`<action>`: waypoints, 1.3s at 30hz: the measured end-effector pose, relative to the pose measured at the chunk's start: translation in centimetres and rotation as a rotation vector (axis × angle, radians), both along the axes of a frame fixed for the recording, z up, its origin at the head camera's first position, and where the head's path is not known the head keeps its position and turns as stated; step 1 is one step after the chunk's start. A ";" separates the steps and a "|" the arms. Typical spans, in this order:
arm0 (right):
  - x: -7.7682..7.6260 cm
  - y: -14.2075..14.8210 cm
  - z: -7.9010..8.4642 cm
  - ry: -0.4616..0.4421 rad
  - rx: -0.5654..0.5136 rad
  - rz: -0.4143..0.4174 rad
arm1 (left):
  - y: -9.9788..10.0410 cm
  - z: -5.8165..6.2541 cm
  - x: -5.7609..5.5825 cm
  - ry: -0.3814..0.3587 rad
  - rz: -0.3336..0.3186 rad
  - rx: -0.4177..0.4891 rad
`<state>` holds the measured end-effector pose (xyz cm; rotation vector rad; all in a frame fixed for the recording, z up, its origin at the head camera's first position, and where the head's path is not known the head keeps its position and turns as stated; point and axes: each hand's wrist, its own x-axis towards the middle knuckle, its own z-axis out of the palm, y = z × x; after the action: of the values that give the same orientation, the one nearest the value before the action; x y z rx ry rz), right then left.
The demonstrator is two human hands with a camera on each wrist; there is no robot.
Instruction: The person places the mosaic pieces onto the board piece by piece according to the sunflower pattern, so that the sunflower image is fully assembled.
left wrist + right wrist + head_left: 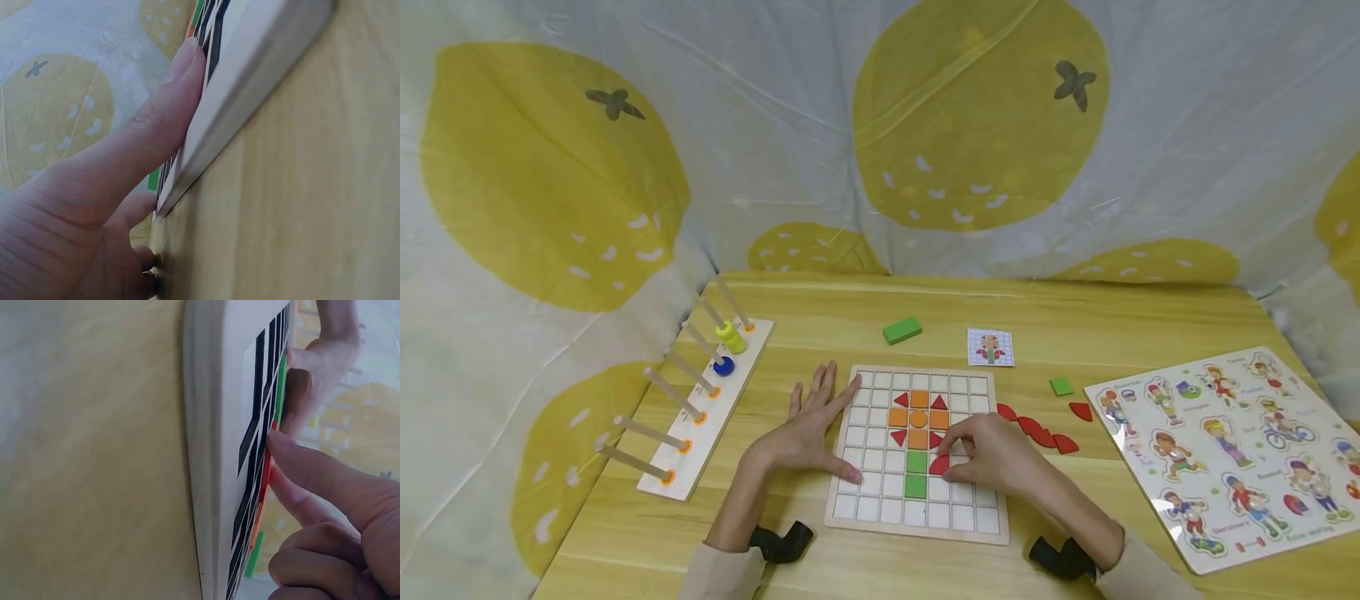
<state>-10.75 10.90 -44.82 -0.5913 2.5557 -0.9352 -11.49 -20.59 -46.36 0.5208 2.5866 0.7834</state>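
A white grid board (917, 534) with a wooden frame lies on the table. My left hand (800, 438) spreads over its left side, thumb on the surface and forefinger at the upper left corner; in the left wrist view the thumb (147, 115) rests across the rim. With thumb and forefinger, my right hand (1003, 450) pinches a red quarter-circle tile (939, 466) at the cell right of the upper green square tile (916, 461). Orange tiles (919, 398) stand above the green ones, with red triangular tiles (938, 402) at their corners, one partly hidden by my right fingers.
Loose red tiles (1036, 431) lie right of the board, near a small green square (1062, 386). Behind are a green block (902, 330) and a pattern card (990, 347). A peg stand (662, 462) is at left, a picture puzzle board (1217, 450) at right.
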 end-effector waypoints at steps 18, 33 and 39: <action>-0.7 1.1 -0.4 -0.161 -0.138 0.016 | 0.1 -0.1 -0.2 0.007 -0.003 -0.003; -6.1 13.0 0.8 0.033 0.012 -0.321 | 0.1 -0.2 -0.2 -0.002 -0.004 0.005; -6.6 13.6 0.2 -0.045 0.033 -0.357 | 0.0 -0.1 -0.1 0.001 0.002 0.012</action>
<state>-17.34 24.51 -44.63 -0.1010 2.6784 -1.0012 -11.62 -20.59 -46.49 0.5226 2.5854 0.7993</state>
